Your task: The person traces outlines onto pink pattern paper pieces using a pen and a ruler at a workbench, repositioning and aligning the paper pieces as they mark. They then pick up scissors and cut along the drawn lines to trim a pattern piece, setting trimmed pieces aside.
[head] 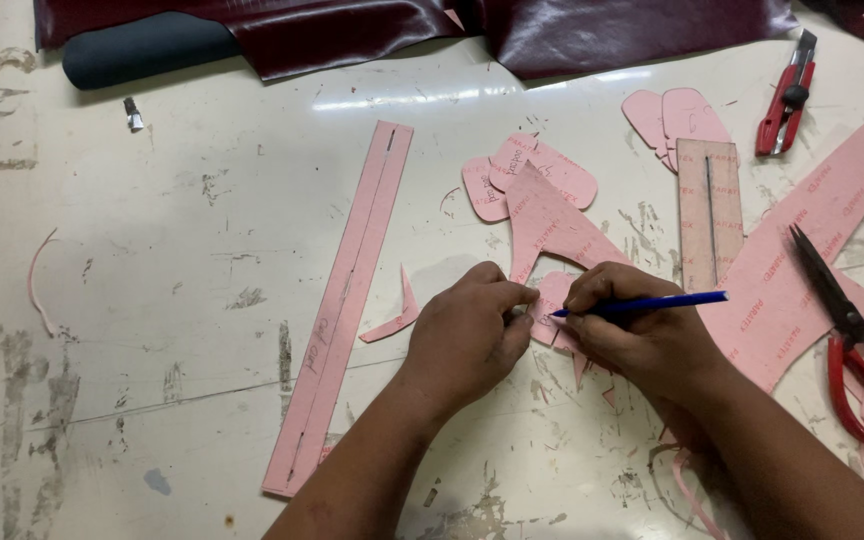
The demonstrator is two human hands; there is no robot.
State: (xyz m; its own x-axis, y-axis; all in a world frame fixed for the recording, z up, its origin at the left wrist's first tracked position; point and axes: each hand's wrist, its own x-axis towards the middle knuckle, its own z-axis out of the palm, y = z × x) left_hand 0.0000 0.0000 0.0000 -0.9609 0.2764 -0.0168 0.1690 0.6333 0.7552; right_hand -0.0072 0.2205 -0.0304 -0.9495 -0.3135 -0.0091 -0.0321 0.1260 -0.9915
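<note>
My right hand (pixel 642 325) grips a blue pen (pixel 652 303), its tip pointing left onto a small pink pattern piece (pixel 552 297) at the table's centre. My left hand (pixel 472 325) pinches and presses that same pink piece from its left side, fingers bunched together. A larger pointed pink board piece (pixel 552 222) lies just above both hands, partly under the small piece. Both forearms enter from the bottom edge.
A long pink strip (pixel 347 290) runs diagonally at left. Red-handled scissors (pixel 857 335) lie at right on a wide pink board (pixel 802 250). A red utility knife (pixel 787 95) sits top right. Dark maroon leather (pixel 372 30) lies along the far edge. Rounded pink cut-outs (pixel 527 170) lie scattered.
</note>
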